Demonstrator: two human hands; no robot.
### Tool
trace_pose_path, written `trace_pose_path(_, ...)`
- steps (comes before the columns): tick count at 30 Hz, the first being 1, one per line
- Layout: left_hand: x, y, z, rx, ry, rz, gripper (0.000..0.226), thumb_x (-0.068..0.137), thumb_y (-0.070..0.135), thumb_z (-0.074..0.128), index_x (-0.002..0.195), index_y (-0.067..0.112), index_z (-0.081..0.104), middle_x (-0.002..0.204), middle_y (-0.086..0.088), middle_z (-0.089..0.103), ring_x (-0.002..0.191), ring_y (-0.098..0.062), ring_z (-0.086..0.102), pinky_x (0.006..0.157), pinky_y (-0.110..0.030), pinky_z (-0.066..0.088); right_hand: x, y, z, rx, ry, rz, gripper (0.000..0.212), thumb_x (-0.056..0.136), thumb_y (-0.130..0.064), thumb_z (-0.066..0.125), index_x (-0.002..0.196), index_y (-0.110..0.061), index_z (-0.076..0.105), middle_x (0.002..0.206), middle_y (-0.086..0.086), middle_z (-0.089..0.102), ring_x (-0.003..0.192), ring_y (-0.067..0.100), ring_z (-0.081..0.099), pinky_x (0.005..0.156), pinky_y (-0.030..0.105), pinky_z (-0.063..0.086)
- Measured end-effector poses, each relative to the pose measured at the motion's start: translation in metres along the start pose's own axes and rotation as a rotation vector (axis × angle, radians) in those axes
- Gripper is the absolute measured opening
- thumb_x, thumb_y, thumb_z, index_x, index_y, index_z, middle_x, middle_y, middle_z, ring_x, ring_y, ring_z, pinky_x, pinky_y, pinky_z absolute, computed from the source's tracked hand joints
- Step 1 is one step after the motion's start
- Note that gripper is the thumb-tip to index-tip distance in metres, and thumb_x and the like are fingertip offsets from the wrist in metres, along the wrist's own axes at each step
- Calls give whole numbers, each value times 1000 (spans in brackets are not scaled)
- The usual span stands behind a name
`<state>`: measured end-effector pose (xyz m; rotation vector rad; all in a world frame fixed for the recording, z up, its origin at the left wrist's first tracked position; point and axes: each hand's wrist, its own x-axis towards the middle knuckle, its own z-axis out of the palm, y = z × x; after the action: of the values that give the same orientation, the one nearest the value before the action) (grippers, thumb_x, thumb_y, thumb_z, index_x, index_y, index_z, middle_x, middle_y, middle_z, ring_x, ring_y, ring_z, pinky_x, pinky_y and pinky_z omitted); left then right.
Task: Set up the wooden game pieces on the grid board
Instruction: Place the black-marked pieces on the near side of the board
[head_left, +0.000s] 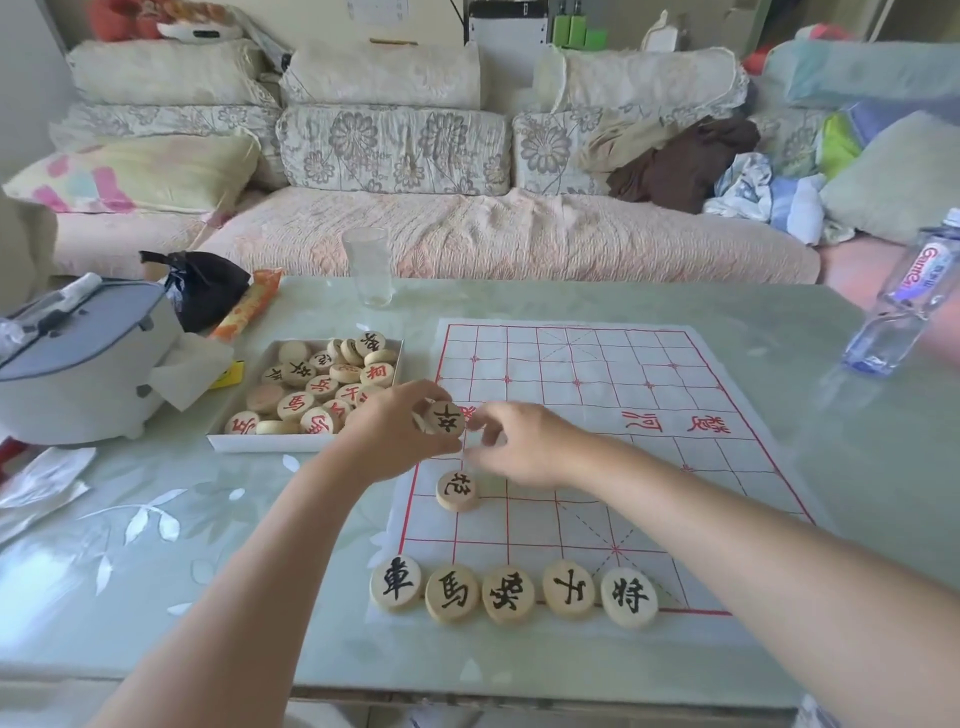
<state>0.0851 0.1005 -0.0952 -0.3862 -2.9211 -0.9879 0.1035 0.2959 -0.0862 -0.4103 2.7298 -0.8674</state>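
**Desk:** How many pieces are showing on the board?

**Photographer:** Six are lying on it. Five black-lettered discs are sitting side by side in a row along the near edge. A sixth disc is resting alone on a crossing near the left border, well up from the row. A seventh, the held disc, is hanging in the air above the left border.

**Desk:** What are the hands doing?

**Photographer:** Both forearms are reaching in from the bottom of the frame and meeting over the board's left side. The left hand is pinching the held disc between thumb and fingers, lettered face towards the camera. A pale edge behind it may be a second disc, but I cannot tell. The right hand is curling its fingers just beside the disc's right rim. Whether they are touching it or gripping anything, I cannot tell.

**Desk:** And the containers?

**Photographer:** One shallow white tray is sitting on the table just left of the board. It is holding a heap of red- and black-lettered discs, some blank side up. They are overlapping too much for an exact count. One clear glass is standing beyond the board, and one plastic bottle is showing at the right edge.
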Motion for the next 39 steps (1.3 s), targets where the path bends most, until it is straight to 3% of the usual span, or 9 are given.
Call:
trace_pose_path(3, 1, 11, 8, -13, -1, 29, 46, 69, 40, 84, 108, 28, 61, 83, 19, 59, 67, 5, 56, 57, -6, 40, 5, 5, -13, 245, 89, 75, 41, 89, -44, 63, 124, -25, 53, 107, -5, 64, 82, 16, 67, 65, 24, 47)
trace_pose_path(6, 4, 25, 20, -29, 26, 79, 48, 67, 46, 83, 105, 26, 62, 83, 18, 60, 66, 7, 55, 55, -6, 37, 4, 7, -19, 417, 81, 91, 40, 86, -39, 73, 120, -22, 59, 106, 0, 70, 82, 15, 70, 54, 24, 48)
trace_pose_path(11, 9, 37, 34, -31, 57, 105, 51, 62, 42, 86, 105, 26, 63, 84, 17, 60, 76, -4, 58, 64, -13, 41, 5, 14, -18, 490, 121, 144, 31, 76, -28, 81, 102, -19, 68, 102, 2, 73, 75, 11, 63, 54, 23, 44)
trace_pose_path(15, 9, 37, 31, -35, -126, 107, 78, 66, 29, 87, 132, 29, 45, 94, 18, 60, 81, -8, 59, 77, -21, 48, 5, 24, -17, 293, 169, 159, 23, 74, -31, 71, 93, -17, 68, 85, -6, 69, 74, 13, 62, 64, 26, 50)
trace_pose_path(17, 9, 28, 27, 58, -144, 127, 66, 76, 24, 80, 133, 28, 46, 102, 13, 63, 89, -11, 60, 83, -25, 49, 4, 29, -14, 57, 150, 109, 19, 77, -34, 66, 91, -21, 69, 93, -6, 67, 85, 16, 62, 70, 24, 51)
trace_pose_path(20, 9, 11, 22, 245, -65, 147, 36, 86, 24, 68, 122, 25, 61, 110, 7, 63, 106, -15, 57, 91, -26, 44, 4, 31, -8, -118, 66, 16, 7, 81, -35, 64, 78, -28, 63, 92, -3, 57, 85, 17, 57, 63, 20, 41)
trace_pose_path(24, 8, -3, 23, 416, -87, 163, 31, 89, 34, 63, 120, 29, 63, 122, 5, 58, 118, -17, 47, 101, -32, 36, 5, 31, -3, -231, 1, -20, 32, 86, -40, 62, 109, -19, 68, 107, -2, 51, 98, 17, 55, 85, 29, 46)
trace_pose_path(29, 10, -13, 21, 389, -79, 183, 31, 88, 40, 62, 118, 32, 63, 123, 6, 56, 118, -16, 45, 101, -33, 38, 11, 27, -2, -241, 10, 13, 52, 84, -46, 60, 133, -32, 54, 120, -5, 47, 112, 15, 51, 93, 29, 42)
trace_pose_path(39, 20, -66, -44, 251, 247, 14, 23, 86, 22, 60, 107, 25, 69, 109, -1, 61, 107, -24, 53, 90, -38, 45, 81, -46, 6, -238, 142, -136, 31, 92, -26, 55, 122, -27, 65, 117, -2, 56, 107, 16, 55, 93, 30, 44)
